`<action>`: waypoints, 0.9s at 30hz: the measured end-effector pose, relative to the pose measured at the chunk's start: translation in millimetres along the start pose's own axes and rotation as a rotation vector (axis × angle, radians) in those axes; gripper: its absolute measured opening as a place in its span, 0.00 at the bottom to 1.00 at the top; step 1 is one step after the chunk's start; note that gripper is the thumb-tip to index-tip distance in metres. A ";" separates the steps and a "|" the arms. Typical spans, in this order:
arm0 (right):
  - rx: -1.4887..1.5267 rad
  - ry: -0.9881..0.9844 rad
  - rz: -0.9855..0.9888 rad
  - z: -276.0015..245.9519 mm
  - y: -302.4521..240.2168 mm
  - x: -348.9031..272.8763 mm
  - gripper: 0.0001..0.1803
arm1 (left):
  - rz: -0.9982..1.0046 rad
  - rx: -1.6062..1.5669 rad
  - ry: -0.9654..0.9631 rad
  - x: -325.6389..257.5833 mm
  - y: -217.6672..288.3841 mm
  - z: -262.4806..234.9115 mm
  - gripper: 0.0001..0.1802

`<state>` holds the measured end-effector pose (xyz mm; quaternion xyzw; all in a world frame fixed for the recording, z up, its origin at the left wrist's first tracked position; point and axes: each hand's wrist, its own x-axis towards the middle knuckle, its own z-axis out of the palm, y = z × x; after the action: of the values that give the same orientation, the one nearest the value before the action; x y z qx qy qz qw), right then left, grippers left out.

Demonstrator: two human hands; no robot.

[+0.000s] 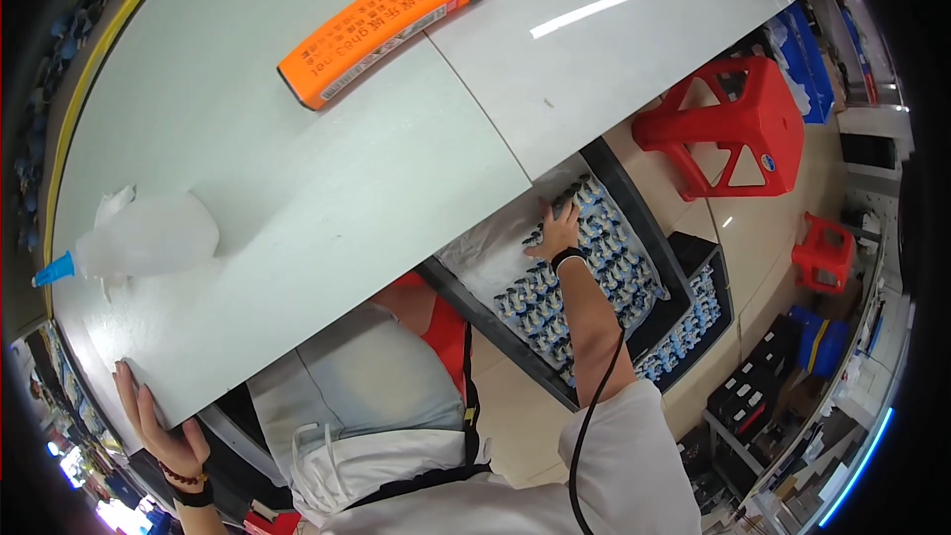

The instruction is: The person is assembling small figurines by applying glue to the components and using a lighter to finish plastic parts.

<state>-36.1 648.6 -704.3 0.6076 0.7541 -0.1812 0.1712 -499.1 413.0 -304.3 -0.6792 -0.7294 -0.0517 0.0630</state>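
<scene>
Parts (594, 267), small, blue and grey, fill a black tray (634, 203) that sits below the desk (297, 168) edge, to the person's right, above the tan floor (753, 228). They lie in rows on a pale liner, packed close; the near-left part of the liner is bare. Right hand (557, 230) reaches down into the tray, fingers spread and resting on the parts near the tray's far end; whether any part is pinched cannot be told. A dark band sits on that wrist and a black cable (592, 406) runs along the forearm toward the white sleeve. A second black tray (698, 307) with similar parts lies just beside and lower right of the first. Left hand (158, 426) is at the desk's near left corner, fingers straight and together, hooked over the edge from below, palm against the edge; a bead bracelet is on that wrist. On the desk: an orange bar-shaped device (381, 25) with a black end, lying flat at the far side across a seam between two panels; a clear squeeze bottle (149, 236) with a blue nozzle, on its side near the left edge, well apart from the left hand. A large red stool (738, 124) stands on the floor beyond the tray, a smaller red stool (824, 253) farther right. Blue bins (807, 59) line the far right.
</scene>
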 end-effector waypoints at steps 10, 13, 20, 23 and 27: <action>-0.082 -0.046 0.090 8.0 -31.6 2.4 0.53 | 0.028 0.002 0.029 5.4 4.6 -0.2 0.29; 0.152 0.063 0.116 0.9 -44.3 -11.1 0.39 | 0.031 0.008 0.025 5.7 5.3 -0.4 0.29; 1.145 0.516 -0.055 -70.9 -77.5 -79.0 0.27 | 0.015 -0.034 0.044 8.1 10.1 -4.8 0.30; 1.695 0.422 -0.276 -157.6 -120.5 -145.6 0.27 | -0.054 -0.152 0.056 20.8 33.9 -10.6 0.31; 1.742 0.489 -0.842 -240.1 -181.7 -200.0 0.27 | -0.094 -1.134 0.116 16.5 91.4 -5.6 0.31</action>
<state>-182.4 557.7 -386.5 0.2248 0.5267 -0.5871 -0.5722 -409.0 435.0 -297.1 -0.5698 -0.6124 -0.4747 -0.2737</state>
